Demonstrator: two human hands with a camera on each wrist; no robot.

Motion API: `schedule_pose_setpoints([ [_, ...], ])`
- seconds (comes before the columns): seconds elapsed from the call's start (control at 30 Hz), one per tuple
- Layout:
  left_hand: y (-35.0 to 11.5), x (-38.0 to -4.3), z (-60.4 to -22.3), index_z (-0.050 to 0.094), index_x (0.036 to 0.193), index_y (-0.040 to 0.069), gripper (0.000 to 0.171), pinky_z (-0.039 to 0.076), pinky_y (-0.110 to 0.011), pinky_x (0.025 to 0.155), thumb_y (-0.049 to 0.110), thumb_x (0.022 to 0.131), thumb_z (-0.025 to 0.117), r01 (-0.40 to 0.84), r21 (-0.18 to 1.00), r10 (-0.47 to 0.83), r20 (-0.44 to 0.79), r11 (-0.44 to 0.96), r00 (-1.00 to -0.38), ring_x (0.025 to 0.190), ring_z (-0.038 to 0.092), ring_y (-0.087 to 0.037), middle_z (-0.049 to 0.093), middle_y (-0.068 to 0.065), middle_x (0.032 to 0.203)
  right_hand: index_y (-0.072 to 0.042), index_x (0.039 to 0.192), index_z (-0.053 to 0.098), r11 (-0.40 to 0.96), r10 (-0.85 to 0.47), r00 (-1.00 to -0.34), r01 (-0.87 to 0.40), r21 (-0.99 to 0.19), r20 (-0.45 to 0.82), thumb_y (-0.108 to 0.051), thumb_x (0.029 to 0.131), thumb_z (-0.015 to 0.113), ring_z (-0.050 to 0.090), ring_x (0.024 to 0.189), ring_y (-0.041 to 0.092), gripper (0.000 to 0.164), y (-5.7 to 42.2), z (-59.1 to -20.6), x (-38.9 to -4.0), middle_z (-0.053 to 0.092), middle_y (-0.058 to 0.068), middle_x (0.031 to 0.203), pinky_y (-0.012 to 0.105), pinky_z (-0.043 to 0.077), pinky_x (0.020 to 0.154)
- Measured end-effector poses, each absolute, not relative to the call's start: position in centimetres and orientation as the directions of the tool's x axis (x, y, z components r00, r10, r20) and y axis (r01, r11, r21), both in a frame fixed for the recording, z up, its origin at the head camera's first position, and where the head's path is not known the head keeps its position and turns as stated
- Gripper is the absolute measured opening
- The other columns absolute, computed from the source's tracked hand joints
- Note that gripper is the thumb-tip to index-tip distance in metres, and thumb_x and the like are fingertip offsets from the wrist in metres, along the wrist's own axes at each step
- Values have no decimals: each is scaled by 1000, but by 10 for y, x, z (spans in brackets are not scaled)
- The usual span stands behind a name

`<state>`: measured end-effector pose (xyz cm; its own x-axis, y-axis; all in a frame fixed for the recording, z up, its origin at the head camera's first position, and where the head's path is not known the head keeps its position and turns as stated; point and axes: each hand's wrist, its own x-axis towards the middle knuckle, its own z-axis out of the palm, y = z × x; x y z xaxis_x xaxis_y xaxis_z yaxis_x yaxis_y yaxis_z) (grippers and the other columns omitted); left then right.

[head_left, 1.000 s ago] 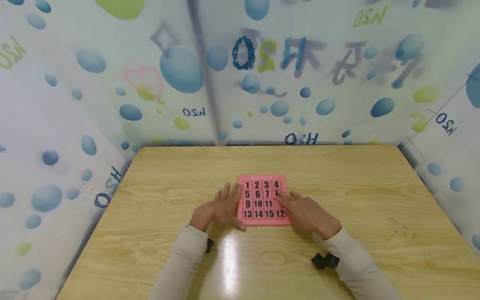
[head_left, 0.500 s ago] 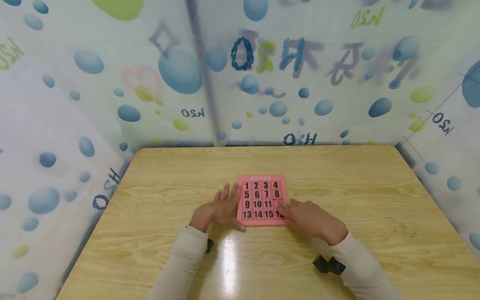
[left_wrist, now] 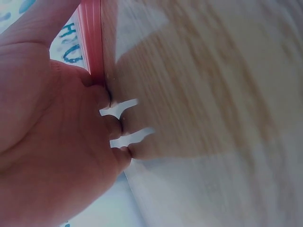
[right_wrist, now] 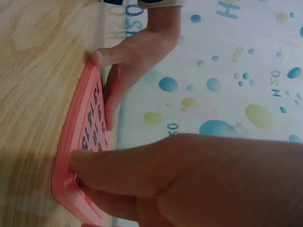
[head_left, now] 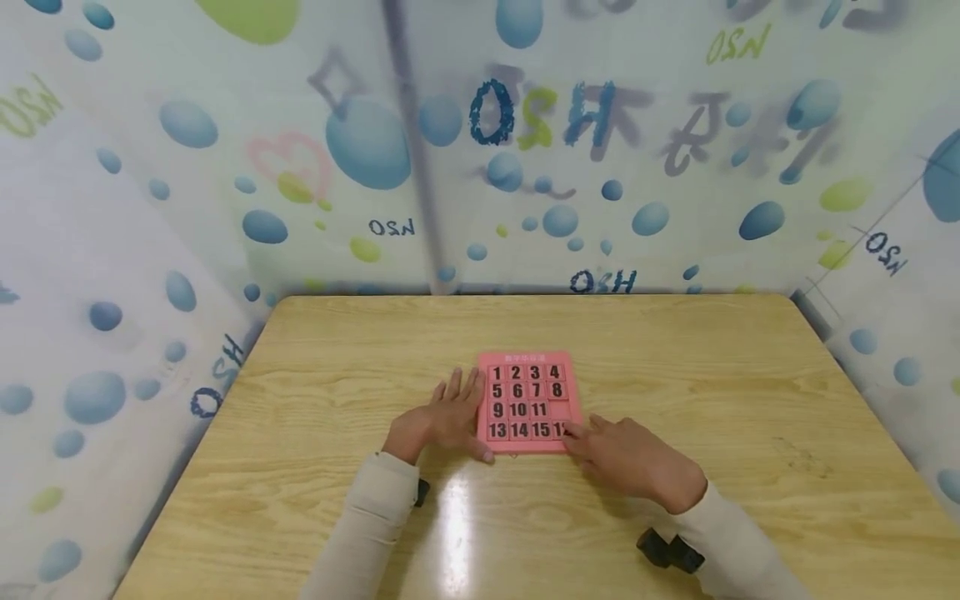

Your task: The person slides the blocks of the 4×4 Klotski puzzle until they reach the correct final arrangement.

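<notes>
A pink sliding number puzzle point(head_left: 527, 400) lies flat on the table, its black-numbered tiles in rows. The vacant slot point(head_left: 559, 410) is at the right end of the third row, under the 8. My left hand point(head_left: 447, 419) rests along the puzzle's left edge, fingers extended and spread, thumb by the near left corner. With its fingertips, my right hand point(head_left: 633, 457) touches the 12 tile point(head_left: 558, 429) at the near right corner and partly covers it. In the right wrist view, the right thumb point(right_wrist: 94, 165) lies over the puzzle's near side.
The wooden table point(head_left: 750, 375) has a glossy surface with a bright reflection near the front. Behind it and at the sides stand walls point(head_left: 337, 250) covered in bubble-printed sheeting. Dark devices point(head_left: 670, 551) sit at the wrists.
My right hand has moved toward me, from the 8 tile down past the vacant slot to the 12 tile. The 8 has come into sight. My left hand has stayed in place.
</notes>
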<state>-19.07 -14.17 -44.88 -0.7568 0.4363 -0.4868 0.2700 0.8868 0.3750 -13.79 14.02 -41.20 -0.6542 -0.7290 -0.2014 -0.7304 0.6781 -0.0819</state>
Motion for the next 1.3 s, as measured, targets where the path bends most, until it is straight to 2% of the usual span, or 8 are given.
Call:
schedule_pose_setpoints([
  [0.33, -140, -192, -446, -13, 157, 6, 132, -3, -52, 123, 57, 76, 78, 285, 375, 446, -469, 882, -762, 150, -20, -35, -18, -12, 164, -12, 135, 63, 731, -682, -707, -664, -154, -190, -19, 100, 57, 61, 117, 43, 36, 141, -414, -143, 60, 12, 140, 54, 56, 83],
  [0.67, -140, -192, -447, -11, 158, 6, 131, -2, -51, 124, 57, 76, 78, 277, 374, 441, -481, 885, -758, 150, -19, -34, -17, -12, 165, -9, 137, 61, 747, -664, -717, -623, -234, -210, -18, 99, 59, 58, 120, 45, 39, 142, -416, -149, 57, 15, 142, 56, 52, 93],
  [0.9, -141, -191, -449, -10, 158, 7, 130, -2, -50, 124, 57, 76, 78, 275, 371, 438, -485, 887, -757, 151, -18, -34, -16, -11, 165, -8, 138, 60, 739, -672, -722, -640, -209, -167, -17, 100, 57, 60, 118, 44, 39, 143, -423, -153, 58, 16, 140, 55, 54, 89],
  [1.13, -139, -193, -449, -10, 159, 8, 130, -2, -50, 124, 58, 76, 78, 296, 371, 454, -476, 880, -753, 151, -17, -33, -16, -11, 165, -10, 139, 59, 778, -625, -759, -585, -230, -183, -18, 100, 56, 57, 124, 43, 39, 145, -426, -156, 57, 14, 142, 56, 52, 94],
  [1.3, -139, -194, -449, -10, 158, 8, 130, -2, -50, 124, 60, 77, 76, 309, 345, 449, -478, 886, -755, 151, -17, -33, -16, -10, 165, -9, 138, 60, 768, -636, -755, -597, -232, -160, -18, 99, 58, 58, 123, 43, 40, 146, -427, -158, 57, 15, 142, 56, 52, 94],
])
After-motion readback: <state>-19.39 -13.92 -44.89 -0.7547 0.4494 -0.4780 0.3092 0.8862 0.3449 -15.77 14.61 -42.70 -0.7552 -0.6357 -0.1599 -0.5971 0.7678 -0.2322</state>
